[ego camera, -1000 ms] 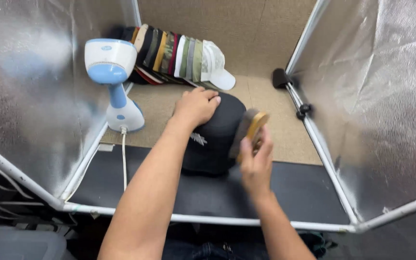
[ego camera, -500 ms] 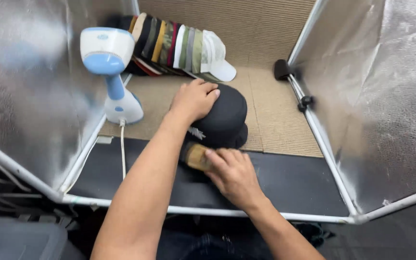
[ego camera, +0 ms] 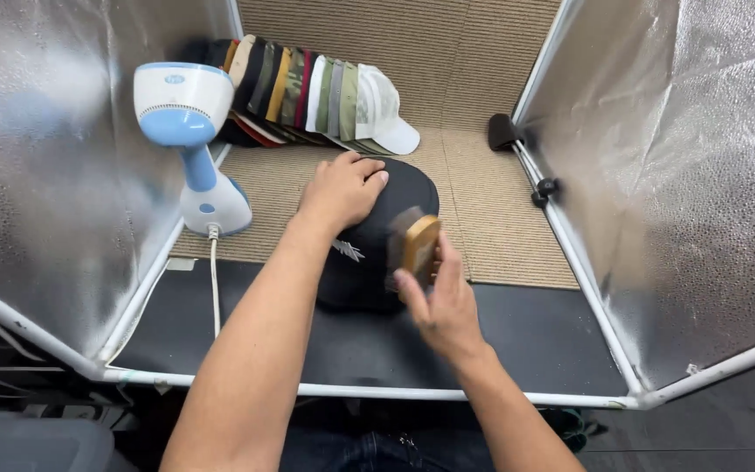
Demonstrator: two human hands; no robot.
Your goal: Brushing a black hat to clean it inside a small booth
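At the far left we see a crinkled silver panel (ego camera: pixel 54 166) walling the booth, and just inside it a white and blue handheld steamer (ego camera: pixel 187 131) standing upright on its base, its cord (ego camera: pixel 214 280) trailing toward the near edge; parked there, it stays clear of our arms. Behind it a row of caps (ego camera: pixel 308 92) lies nested one in another against the back wall, keeping the middle of the worktop (ego camera: pixel 491 201) free.

Our left hand (ego camera: pixel 342 188) lies flat and spread on the crown of the black cap (ego camera: pixel 369 236), gripping nothing, seemingly pressing the cap so it cannot slide. The cap sits at the centre, straddling the seam between the tan mat and the black strip (ego camera: pixel 526 332) in front.

Our right hand (ego camera: pixel 443 306) is closed around a wooden-backed brush (ego camera: pixel 417 246), bristles turned against the cap's right side.

To the right, the mat is bare as far as the white frame tube (ego camera: pixel 570 245) and its black clamps (ego camera: pixel 504 131), so there is room for strokes on that side. The right silver panel (ego camera: pixel 683 175) closes the space.
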